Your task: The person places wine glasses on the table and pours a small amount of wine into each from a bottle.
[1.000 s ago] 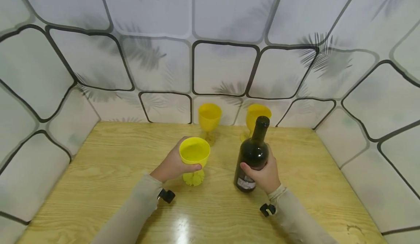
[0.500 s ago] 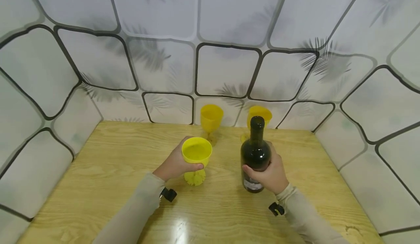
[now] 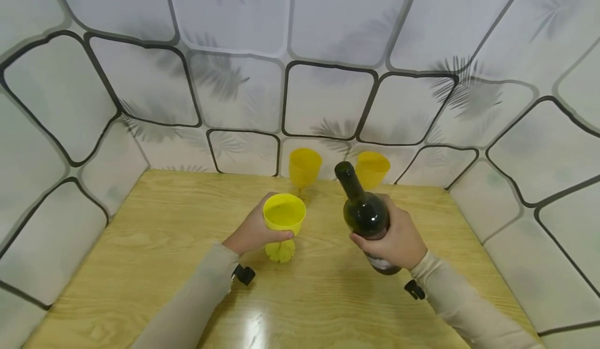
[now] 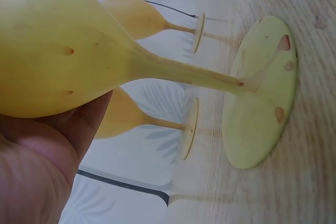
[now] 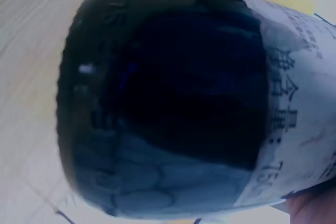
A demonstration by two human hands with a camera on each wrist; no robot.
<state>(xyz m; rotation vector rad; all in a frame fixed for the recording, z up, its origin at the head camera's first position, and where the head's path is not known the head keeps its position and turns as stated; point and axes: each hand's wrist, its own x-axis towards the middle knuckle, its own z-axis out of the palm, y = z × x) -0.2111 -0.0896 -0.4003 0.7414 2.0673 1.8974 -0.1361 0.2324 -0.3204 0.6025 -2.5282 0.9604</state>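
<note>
My left hand (image 3: 255,232) grips a yellow goblet (image 3: 284,213) round its bowl, thumb in front. The goblet stays upright, and its stem and round foot (image 4: 260,93) show below the hand. Whether the foot touches the table cannot be told. To the right, my right hand (image 3: 398,237) is wrapped round the body of a dark green wine bottle (image 3: 367,216). The bottle leans left, its neck toward the goblet but apart from it. Close up in the right wrist view are the bottle's ridged base end and white printed label (image 5: 294,98).
Two more yellow goblets, a left one (image 3: 305,167) and a right one (image 3: 372,169), stand at the back of the wooden table (image 3: 178,219) near the patterned wall (image 3: 328,101). The bottle partly covers the right one.
The bottle was upright half a second ago; now its neck tips left and its base has swung right. The right hand has shifted slightly right. The left hand and goblet barely move.
</note>
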